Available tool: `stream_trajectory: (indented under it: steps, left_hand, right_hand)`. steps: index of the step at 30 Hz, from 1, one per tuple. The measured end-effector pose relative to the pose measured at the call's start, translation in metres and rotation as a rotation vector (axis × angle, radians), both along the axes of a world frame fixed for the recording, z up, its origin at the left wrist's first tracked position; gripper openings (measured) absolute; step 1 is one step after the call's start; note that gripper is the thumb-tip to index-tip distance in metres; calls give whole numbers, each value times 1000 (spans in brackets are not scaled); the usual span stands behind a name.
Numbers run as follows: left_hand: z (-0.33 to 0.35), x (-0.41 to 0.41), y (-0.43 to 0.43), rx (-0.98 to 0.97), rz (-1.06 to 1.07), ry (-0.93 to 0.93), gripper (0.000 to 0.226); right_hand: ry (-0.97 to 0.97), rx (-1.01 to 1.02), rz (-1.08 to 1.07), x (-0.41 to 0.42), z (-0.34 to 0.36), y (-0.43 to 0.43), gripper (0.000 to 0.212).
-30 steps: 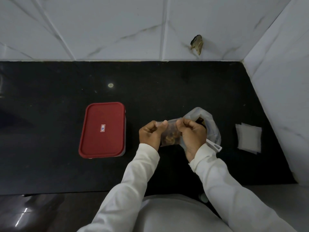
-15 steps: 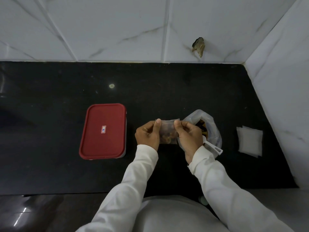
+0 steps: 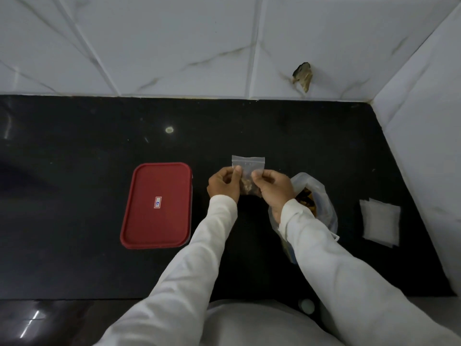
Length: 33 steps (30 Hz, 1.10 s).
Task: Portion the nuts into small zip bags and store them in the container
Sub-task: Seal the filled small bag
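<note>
The container (image 3: 156, 205), closed under its red lid, lay flat on the black counter (image 3: 74, 146), to the left of the grip and apart from it. The left hand (image 3: 223, 184) pinched the left edge of the small zip bag (image 3: 248, 163) between thumb and fingertips, the remaining fingers curled. The bag was held upright above the counter between both hands, zip strip uppermost. Whether the strip was sealed could not be determined. The nuts (image 3: 247, 187) sat in the lower part of the bag, between the two pinch points. The right hand (image 3: 272, 187) pinched the right edge of the same bag at about the same height. Just right of the grip, behind the right wrist, the large plastic bag (image 3: 321, 208) stood open on the counter with dark and orange-brown contents showing. The right sleeve (image 3: 324, 258) covered part of it. Further right, well apart from the grip, a stack of empty zip bags (image 3: 380, 222) lay flat near the side wall (image 3: 424, 121).
</note>
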State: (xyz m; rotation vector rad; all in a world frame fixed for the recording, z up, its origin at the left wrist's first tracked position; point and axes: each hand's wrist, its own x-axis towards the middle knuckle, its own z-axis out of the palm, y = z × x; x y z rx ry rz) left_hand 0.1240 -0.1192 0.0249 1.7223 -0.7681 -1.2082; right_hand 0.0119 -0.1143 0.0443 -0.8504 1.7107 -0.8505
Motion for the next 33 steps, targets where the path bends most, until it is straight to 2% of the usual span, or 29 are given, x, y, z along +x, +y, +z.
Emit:
stream_trajectory:
  steps: [3,11,19,23,26,29,31,33]
  left_hand:
    - [-5,-1,-17,52,-4,-36,13]
    - [-20,-1,-39,206,-7,-191,11]
    - [-16,-1,-45,256,-58,-337,17]
    - [-14,2,-37,202,-70,-345,26]
    - [-7,2,-26,132,-39,-392,28]
    - [18,-13,-7,8,9,-440,19]
    - [38,-38,7,-118,-37,-363,12]
    - [57,-62,20,-313,-129,-289,17]
  right_hand:
    - [131,-10,3,4,-5,-28,11]
    - [346,195,142,5,-29,-62,21]
    - [431,212,166,9,-34,-65,19]
    - [454,215,137,12,-25,-60,23]
    - [405,84,90,11,-3,-44,32]
    - [281,-111,41,-7,29,-13,32]
    - [229,-216,7,-32,46,15,26]
    - [235,-256,-27,-56,54,39,20]
